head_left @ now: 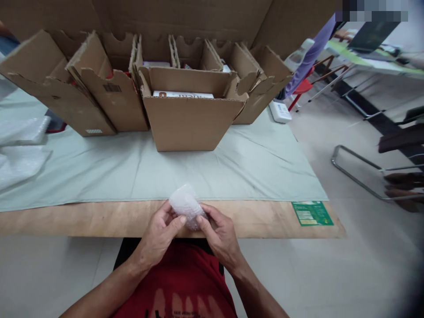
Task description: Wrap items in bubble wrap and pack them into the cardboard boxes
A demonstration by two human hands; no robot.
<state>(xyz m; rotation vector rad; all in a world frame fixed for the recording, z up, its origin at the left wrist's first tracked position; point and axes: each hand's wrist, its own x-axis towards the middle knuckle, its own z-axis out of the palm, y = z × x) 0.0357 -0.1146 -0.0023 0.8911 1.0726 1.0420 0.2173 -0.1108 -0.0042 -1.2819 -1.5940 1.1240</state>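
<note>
At the wooden table edge [99, 218], left hand [161, 236] and right hand [220, 234] pinch a bubble-wrap bundle [186, 206] between fingertips — bare green cloth [248, 168] lies ahead before the open carton [190, 119].

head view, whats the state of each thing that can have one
small white bubble-wrap bundle, wrapped, held at the table's near edge by both hands
left hand, grip shut on the bundle
right hand, grip shut on the bundle
front brown cardboard box, open, flaps up, white printed carton inside
brown cardboard boxes behind, open
pale green cloth, spread flat on the wooden table
green card, lying flat at the table corner
</note>
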